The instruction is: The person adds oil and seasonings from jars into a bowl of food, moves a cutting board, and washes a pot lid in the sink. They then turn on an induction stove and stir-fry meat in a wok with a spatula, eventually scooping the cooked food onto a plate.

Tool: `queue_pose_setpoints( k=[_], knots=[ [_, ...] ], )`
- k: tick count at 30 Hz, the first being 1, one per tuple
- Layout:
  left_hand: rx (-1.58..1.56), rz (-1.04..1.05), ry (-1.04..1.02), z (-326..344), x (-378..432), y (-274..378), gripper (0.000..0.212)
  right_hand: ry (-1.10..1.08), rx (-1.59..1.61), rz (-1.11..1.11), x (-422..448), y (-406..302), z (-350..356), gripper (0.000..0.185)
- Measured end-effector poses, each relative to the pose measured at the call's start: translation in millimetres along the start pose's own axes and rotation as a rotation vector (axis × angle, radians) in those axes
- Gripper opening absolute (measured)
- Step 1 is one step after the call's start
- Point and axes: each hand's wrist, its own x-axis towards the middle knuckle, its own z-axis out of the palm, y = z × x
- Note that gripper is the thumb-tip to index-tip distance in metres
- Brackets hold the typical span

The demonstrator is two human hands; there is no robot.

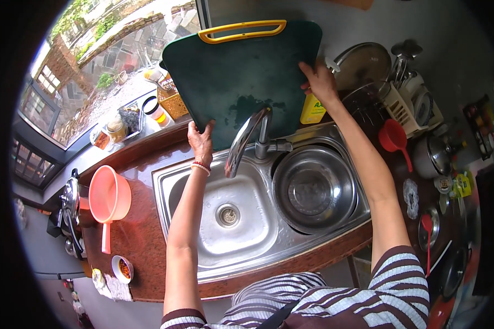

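Note:
Both of my hands hold a large dark green cutting board (234, 78) with a yellow handle, upright behind the sink faucet (247, 140). My left hand (200, 142) grips its lower left edge; a beaded bracelet is on that wrist. My right hand (320, 80) grips its right edge. A dark patch that looks wet shows low on the board's face. Below lies a steel double sink (234, 242). Its left basin shows a drain, and a wide metal bowl (313, 189) sits in the right basin. A yellow bottle (313, 110) stands behind the board's right edge.
On the counter at left are a pink dipper (107, 197), a small white bowl (122, 269) with food and a pressure cooker (71, 197). Jars line the windowsill (119, 146). At right are a red dipper (393, 135), a dish rack (403, 111), pots and glass lids.

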Motion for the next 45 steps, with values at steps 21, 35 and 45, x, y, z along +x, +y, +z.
queue_pose_setpoints(
  k=[21,35,45],
  knots=[
    [-0.007,-0.442,-0.163,-163,-217,-4,0.039,-0.044,-0.014,0.145,-305,37,15,0.031],
    [-0.033,-0.224,-0.708,-64,-363,70,0.033,-0.277,-0.094,0.617,-642,18,-46,0.051],
    [0.019,-0.344,-0.667,-49,-448,73,0.033,-0.257,-0.216,0.787,-762,72,-141,0.059]
  ],
)
